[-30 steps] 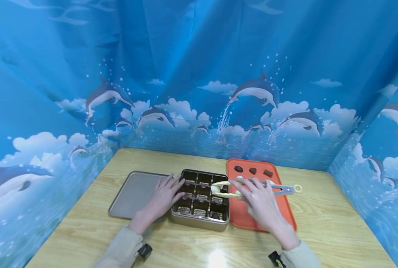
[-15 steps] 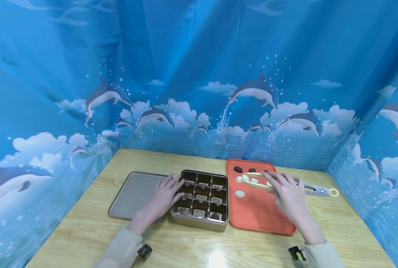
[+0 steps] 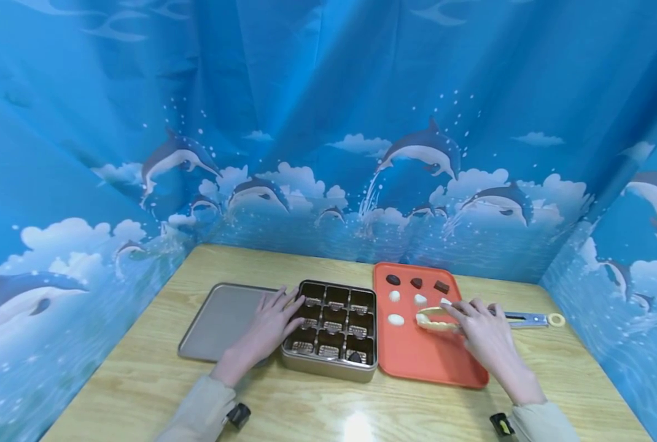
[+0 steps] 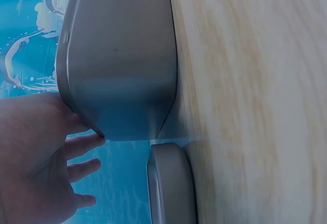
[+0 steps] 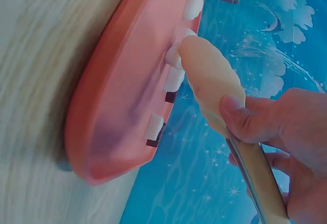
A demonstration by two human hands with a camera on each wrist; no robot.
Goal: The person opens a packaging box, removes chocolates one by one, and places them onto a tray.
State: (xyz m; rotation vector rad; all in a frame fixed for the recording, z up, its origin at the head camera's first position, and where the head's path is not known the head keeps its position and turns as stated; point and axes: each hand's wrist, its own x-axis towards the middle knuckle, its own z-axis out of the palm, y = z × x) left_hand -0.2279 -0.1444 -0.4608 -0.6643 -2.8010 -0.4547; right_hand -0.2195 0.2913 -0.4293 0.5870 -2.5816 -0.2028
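My right hand [image 3: 485, 331] grips a pair of tongs [image 3: 524, 320] with cream tips, thumb on one arm. On the red tray [image 3: 428, 362], the tips stand around a white chocolate-like piece [image 3: 422, 318]; in the right wrist view the cream tip [image 5: 212, 76] overlaps it. More white pieces [image 3: 396, 320] lie close by, with dark brown pieces [image 3: 393, 280] in the row behind. My left hand [image 3: 270, 325] rests with spread fingers on the left rim of a metal box [image 3: 328, 368] divided into compartments. A dark piece [image 3: 354, 356] sits in its front right compartment.
A flat grey metal lid [image 3: 223, 322] lies left of the box, partly under my left forearm. The red tray stands close to the box's right side. A blue dolphin-print curtain [image 3: 328, 153] closes off the back and sides of the wooden table [image 3: 306, 417].
My right hand and the tongs have moved right, from over the box with a white piece between the tips, back to the tray. The tips then came nearer to me. My left hand stayed put.
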